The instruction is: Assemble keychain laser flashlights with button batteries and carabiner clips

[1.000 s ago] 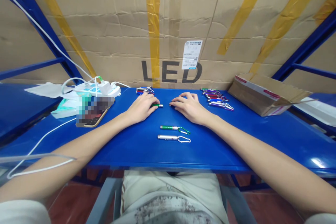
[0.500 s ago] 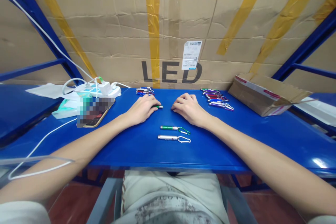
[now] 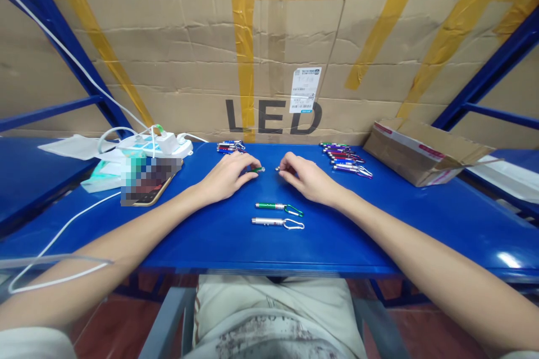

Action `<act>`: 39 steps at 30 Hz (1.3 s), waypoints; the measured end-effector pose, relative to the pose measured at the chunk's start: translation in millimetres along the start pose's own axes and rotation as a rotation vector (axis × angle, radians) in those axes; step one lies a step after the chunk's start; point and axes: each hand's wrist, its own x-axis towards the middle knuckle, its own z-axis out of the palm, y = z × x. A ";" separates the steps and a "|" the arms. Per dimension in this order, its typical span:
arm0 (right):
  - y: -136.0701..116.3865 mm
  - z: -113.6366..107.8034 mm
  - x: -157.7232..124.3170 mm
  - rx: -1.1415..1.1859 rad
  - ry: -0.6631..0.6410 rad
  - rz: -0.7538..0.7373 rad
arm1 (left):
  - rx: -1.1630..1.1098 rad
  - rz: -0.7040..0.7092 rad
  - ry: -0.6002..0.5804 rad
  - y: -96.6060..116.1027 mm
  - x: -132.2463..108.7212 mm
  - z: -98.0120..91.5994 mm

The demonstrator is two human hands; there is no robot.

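- Our left hand [image 3: 225, 178] pinches the green keychain light [image 3: 256, 169], its tip just past the fingertips
- Our right hand [image 3: 304, 177] pinches a small part [image 3: 278, 168]; we advise aligning both ends squarely

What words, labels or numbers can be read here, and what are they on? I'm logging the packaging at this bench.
"LED": large dark letters on the cardboard sheet behind the table.
White sticker on that cardboard, over the letters: print and barcode too small to read.
Small cardboard box at right: red-marked tape strips, not legible.
Phone at left: screen blurred, unreadable.
Small flashlights on the table: no readable markings.
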 end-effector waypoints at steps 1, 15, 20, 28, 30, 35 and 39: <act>-2.6 -1.4 -0.4 0.058 0.014 0.015 | -0.020 0.010 0.014 2.2 0.3 -1.3; -13.9 -6.3 -3.7 0.166 0.113 -0.050 | -0.075 0.112 0.136 20.2 -1.7 -7.4; -26.5 -11.0 -5.2 0.117 0.245 -0.109 | -0.023 0.139 0.149 24.2 -0.7 -9.9; -29.9 -4.7 -5.3 0.324 0.234 -0.036 | -0.004 0.176 0.156 28.5 -0.1 -9.3; -29.1 -3.4 -5.3 0.323 0.234 -0.044 | 0.002 0.189 0.160 29.3 -0.3 -8.9; -28.1 -1.9 -5.2 0.286 0.250 -0.083 | 0.012 0.217 0.166 30.9 -0.8 -7.5; -27.9 -1.3 -5.3 0.260 0.274 -0.142 | 0.012 0.264 0.199 31.7 -0.3 -6.9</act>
